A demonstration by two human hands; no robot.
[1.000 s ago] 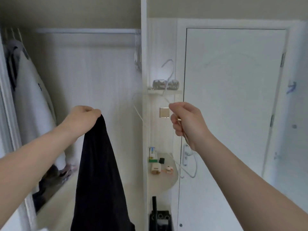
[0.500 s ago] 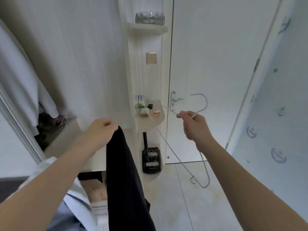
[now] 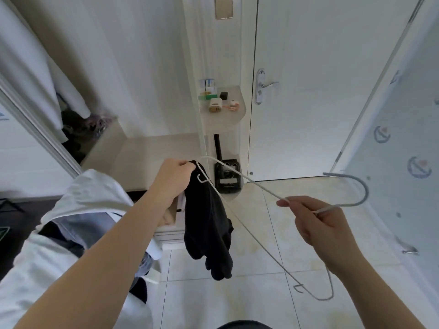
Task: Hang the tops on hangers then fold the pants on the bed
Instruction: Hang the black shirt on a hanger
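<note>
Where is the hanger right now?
In the head view, the hanger is right of centre, pinched near its neck by the right hand, one end at the black top that the left hand grips.

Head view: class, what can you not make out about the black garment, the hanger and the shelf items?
- Head view, black garment: top or pants unclear, bunched under the left hand.
- Head view, hanger: its neck, hidden inside the right hand.
- Head view, shelf items: labels too small.
</note>
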